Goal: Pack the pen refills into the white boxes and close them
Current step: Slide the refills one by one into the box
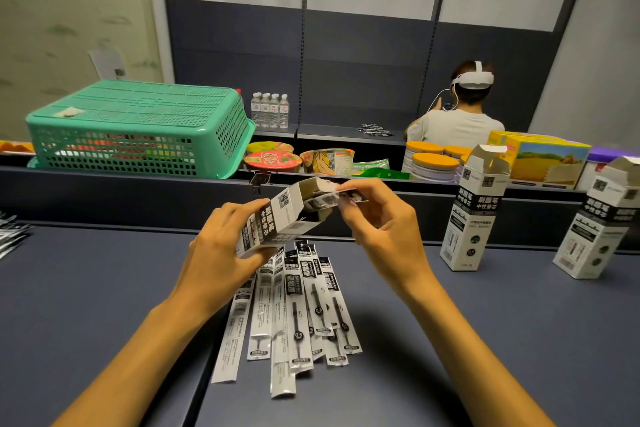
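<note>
My left hand (pixel 221 246) grips a white box (pixel 277 218) with black print, tilted with its open end toward the right. At that open end my right hand (pixel 377 218) pinches the tops of packaged pen refills (pixel 332 199) that stick partly out of the box. Below my hands, several more packaged refills (pixel 298 308) lie fanned out on the dark table (pixel 104 288). Two other white boxes stand upright on the right with their top flaps open, one box (pixel 472 215) nearer and another box (pixel 599 229) at the frame's edge.
A dark ledge (pixel 138 191) runs behind the table. Beyond it sit an upturned green basket (pixel 138 128), noodle cups (pixel 273 159), orange-lidded tubs (pixel 431 163) and a yellow carton (pixel 543 159). A person (pixel 457 114) with a headset sits facing away. More refill packets (pixel 10 236) lie far left.
</note>
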Demonstrator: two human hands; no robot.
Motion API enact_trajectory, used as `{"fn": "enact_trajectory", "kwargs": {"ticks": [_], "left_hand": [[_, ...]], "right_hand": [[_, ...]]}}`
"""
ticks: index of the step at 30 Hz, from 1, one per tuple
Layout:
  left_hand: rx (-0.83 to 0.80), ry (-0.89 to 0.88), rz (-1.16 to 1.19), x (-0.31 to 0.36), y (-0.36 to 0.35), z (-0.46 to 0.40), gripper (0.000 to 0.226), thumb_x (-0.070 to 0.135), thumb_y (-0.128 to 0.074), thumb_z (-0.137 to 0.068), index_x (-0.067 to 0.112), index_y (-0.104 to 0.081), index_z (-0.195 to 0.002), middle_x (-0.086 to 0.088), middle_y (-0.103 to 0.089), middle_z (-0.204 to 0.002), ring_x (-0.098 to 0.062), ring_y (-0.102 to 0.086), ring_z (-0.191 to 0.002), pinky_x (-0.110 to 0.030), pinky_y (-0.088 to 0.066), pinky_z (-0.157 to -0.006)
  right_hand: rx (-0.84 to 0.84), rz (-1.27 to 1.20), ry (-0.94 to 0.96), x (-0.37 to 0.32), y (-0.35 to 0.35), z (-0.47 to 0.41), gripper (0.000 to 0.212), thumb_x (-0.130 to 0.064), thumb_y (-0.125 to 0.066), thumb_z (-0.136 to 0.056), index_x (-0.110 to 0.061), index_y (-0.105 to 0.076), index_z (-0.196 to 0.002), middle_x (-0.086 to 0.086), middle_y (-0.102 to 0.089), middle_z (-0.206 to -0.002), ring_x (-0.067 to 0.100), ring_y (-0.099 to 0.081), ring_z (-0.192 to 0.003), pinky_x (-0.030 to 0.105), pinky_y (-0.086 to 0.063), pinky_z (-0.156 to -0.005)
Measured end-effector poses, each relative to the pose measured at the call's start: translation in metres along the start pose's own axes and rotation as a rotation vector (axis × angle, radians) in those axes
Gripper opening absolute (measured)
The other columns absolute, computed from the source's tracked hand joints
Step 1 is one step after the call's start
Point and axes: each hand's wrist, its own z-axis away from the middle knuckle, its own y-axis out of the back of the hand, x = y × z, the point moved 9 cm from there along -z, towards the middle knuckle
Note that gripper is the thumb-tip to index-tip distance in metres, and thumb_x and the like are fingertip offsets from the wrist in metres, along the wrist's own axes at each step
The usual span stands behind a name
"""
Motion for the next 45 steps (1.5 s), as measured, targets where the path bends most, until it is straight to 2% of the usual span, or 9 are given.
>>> {"fn": "enact_trajectory", "kwargs": {"ticks": [4, 9, 13, 18, 23, 29, 35, 41, 45], "left_hand": [[-0.004, -0.008, 0.001, 0.001, -0.001, 0.000, 0.075, 0.025, -0.080, -0.074, 0.032, -0.042, -0.138, 0.006, -0.055, -0.114, -0.011, -0.052, -0.103, -0.033, -0.054, -0.078], [-0.003, -0.002, 0.005, 0.002, 0.000, 0.001, 0.075, 0.025, -0.081, -0.074, 0.032, -0.043, -0.138, 0.006, -0.055, -0.115, -0.011, -0.052, -0.104, -0.034, -0.054, -0.079], [-0.004, -0.007, 0.015, 0.002, 0.000, 0.000, 0.075, 0.024, -0.081, -0.074, 0.032, -0.042, -0.138, 0.007, -0.054, -0.115, -0.012, -0.052, -0.105, -0.036, -0.055, -0.080], [-0.013, -0.017, -0.001, 0.004, -0.002, 0.001, 0.076, 0.023, -0.082, -0.073, 0.030, -0.044, -0.138, 0.007, -0.054, -0.113, -0.011, -0.052, -0.103, -0.036, -0.055, -0.079], [-0.008, -0.008, 0.001, 0.002, 0.000, 0.000, 0.076, 0.024, -0.081, -0.074, 0.032, -0.042, -0.138, 0.006, -0.055, -0.115, -0.012, -0.052, -0.105, -0.037, -0.055, -0.079], [-0.011, -0.007, -0.008, 0.003, -0.002, -0.001, 0.075, 0.023, -0.082, -0.074, 0.030, -0.043, -0.138, 0.004, -0.055, -0.114, -0.013, -0.052, -0.104, -0.037, -0.056, -0.078], [0.011, 0.009, 0.004, 0.000, 0.003, -0.001, 0.073, 0.027, -0.081, -0.074, 0.029, -0.045, -0.137, 0.004, -0.057, -0.116, -0.014, -0.053, -0.105, -0.039, -0.053, -0.080], [0.010, 0.015, 0.006, 0.000, 0.003, 0.000, 0.072, 0.028, -0.081, -0.074, 0.029, -0.045, -0.137, 0.004, -0.057, -0.116, -0.014, -0.053, -0.105, -0.041, -0.054, -0.078], [0.006, 0.019, 0.010, -0.001, 0.001, 0.000, 0.072, 0.029, -0.080, -0.075, 0.031, -0.044, -0.137, 0.005, -0.056, -0.116, -0.014, -0.053, -0.106, -0.041, -0.054, -0.079]], "right_hand": [[-0.035, 0.137, 0.082, -0.002, -0.008, 0.002, 0.016, -0.015, -0.065, -0.090, -0.020, -0.071, -0.104, -0.002, -0.070, -0.092, 0.020, -0.064, -0.073, 0.038, -0.053, -0.063], [-0.119, 0.122, -0.008, 0.008, -0.019, 0.006, 0.020, -0.017, -0.065, -0.093, -0.015, -0.069, -0.113, -0.015, -0.060, -0.068, 0.007, -0.052, -0.053, 0.021, -0.043, -0.050], [-0.056, 0.117, 0.048, -0.001, -0.012, 0.005, 0.020, -0.019, -0.060, -0.096, -0.013, -0.069, -0.112, -0.018, -0.063, -0.074, 0.001, -0.059, -0.057, 0.013, -0.045, -0.052], [-0.220, 0.255, -0.007, 0.017, -0.031, 0.009, 0.031, -0.044, -0.045, -0.095, -0.026, -0.067, -0.109, -0.006, -0.067, -0.069, 0.012, -0.056, -0.047, 0.044, -0.051, -0.049], [-0.127, 0.249, 0.075, 0.012, -0.021, 0.007, 0.036, -0.040, -0.043, -0.098, -0.021, -0.064, -0.120, -0.009, -0.068, -0.074, 0.003, -0.058, -0.051, 0.029, -0.053, -0.049], [-0.271, 0.368, 0.061, 0.017, -0.035, 0.013, 0.033, -0.046, -0.039, -0.097, -0.026, -0.061, -0.111, -0.005, -0.068, -0.074, 0.012, -0.057, -0.051, 0.043, -0.051, -0.050], [-0.093, 0.142, -0.011, 0.011, -0.004, 0.006, 0.013, -0.019, -0.054, -0.099, -0.013, -0.065, -0.097, 0.000, -0.067, -0.070, 0.006, -0.056, -0.049, 0.030, -0.051, -0.049], [-0.608, 0.620, -0.378, 0.095, -0.026, 0.025, 0.024, -0.047, -0.060, -0.092, -0.026, -0.068, -0.102, -0.008, -0.070, -0.095, -0.003, -0.055, -0.063, 0.027, -0.051, -0.069], [-0.708, 0.687, -0.493, 0.115, -0.040, 0.036, 0.042, -0.064, -0.059, -0.085, -0.026, -0.071, -0.099, -0.006, -0.071, -0.102, 0.008, -0.063, -0.087, 0.037, -0.055, -0.084]]}}
